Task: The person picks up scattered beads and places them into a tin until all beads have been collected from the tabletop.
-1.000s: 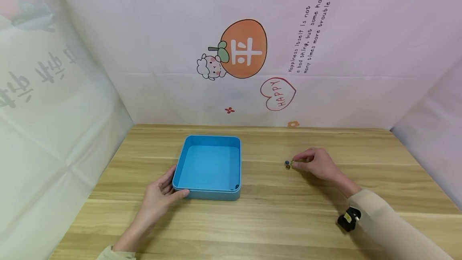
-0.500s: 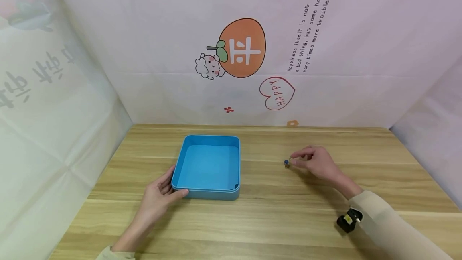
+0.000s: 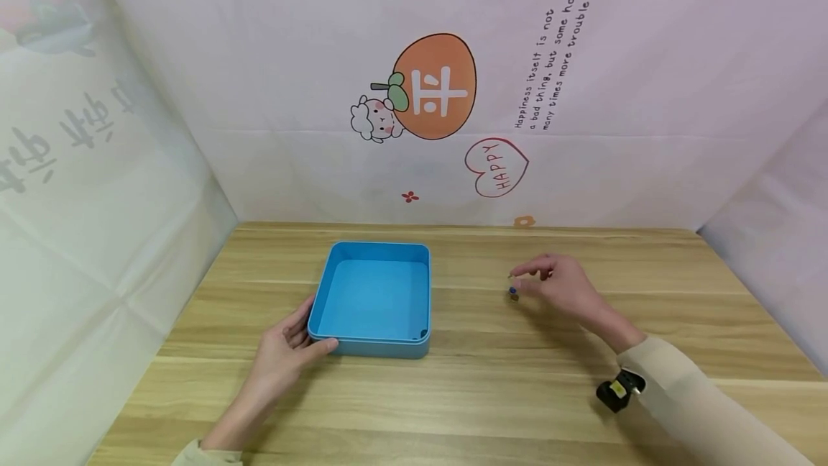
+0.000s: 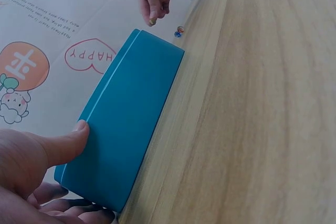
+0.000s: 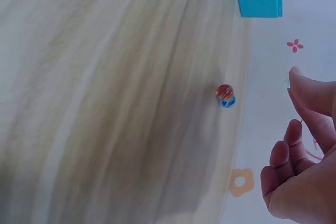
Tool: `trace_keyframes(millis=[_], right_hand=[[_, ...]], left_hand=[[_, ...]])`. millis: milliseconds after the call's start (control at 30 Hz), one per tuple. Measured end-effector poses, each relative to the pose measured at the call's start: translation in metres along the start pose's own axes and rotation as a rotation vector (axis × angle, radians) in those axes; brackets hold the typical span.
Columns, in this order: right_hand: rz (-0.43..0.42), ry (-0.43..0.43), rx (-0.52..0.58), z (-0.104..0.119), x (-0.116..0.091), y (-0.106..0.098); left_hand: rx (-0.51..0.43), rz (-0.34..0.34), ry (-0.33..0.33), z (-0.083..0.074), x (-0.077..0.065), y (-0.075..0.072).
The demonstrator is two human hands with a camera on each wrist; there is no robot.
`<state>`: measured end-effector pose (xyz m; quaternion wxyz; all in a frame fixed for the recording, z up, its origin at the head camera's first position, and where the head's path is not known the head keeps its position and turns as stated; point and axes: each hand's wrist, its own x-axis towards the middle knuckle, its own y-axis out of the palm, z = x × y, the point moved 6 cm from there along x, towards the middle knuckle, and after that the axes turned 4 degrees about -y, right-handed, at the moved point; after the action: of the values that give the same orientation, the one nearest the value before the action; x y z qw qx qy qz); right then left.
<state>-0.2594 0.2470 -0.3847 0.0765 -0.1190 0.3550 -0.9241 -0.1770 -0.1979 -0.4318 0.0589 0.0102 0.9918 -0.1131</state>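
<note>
A blue square open box (image 3: 374, 300) sits on the table, left of centre in the head view. My left hand (image 3: 284, 358) grips its near left corner, thumb over the front rim and fingers along the side. My right hand (image 3: 563, 286) pinches a small clear, yellowish-green marble (image 4: 153, 22) between thumb and index finger, above the tabletop. Just below those fingertips lie two more marbles, a blue one (image 5: 228, 102) and a red-orange one (image 5: 224, 92), close together on the wood. The held marble is mostly hidden by the fingers.
The wooden table (image 3: 466, 401) meets a white printed backdrop (image 3: 291, 92) at its far edge, with pale sheets at both sides. A small dark spot (image 3: 423, 334) shows in the box's near right corner. A black wrist camera (image 3: 614, 393) hangs from the right sleeve.
My right hand has risen slightly and shifted left with the pinched marble, now over the two others. My left hand and the box stay in place.
</note>
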Motion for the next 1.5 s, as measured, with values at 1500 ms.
trace_keyframes(millis=[1500], right_hand=[[0.064, -0.122, 0.189, 0.095, 0.052, 0.071]], left_hand=[[-0.002, 0.004, 0.001, 0.001, 0.0, 0.0]])
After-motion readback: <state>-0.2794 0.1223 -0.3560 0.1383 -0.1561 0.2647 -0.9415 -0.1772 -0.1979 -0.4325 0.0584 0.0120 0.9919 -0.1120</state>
